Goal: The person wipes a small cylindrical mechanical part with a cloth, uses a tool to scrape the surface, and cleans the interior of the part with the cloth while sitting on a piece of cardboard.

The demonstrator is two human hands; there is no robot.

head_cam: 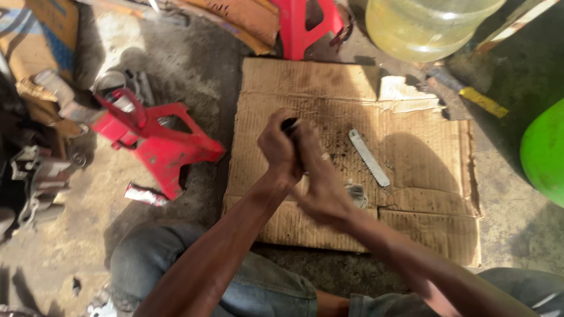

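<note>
Both hands are closed over the cardboard sheet (411, 170), the left hand (277, 147) gripping a small dark part (289, 124) and the right hand (320, 179) wrapped just below, seemingly mid-twist, so any next turn calls for a firm grip.

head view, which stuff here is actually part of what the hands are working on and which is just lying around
In use:
- small dark part, gripped by the left hand
- right hand, pressed against the left
- cardboard sheet under the hands

Lying about:
- flat grey metal strip on the cardboard
- red jack stand
- red plastic stool
- clear plastic jug
- green container
</note>
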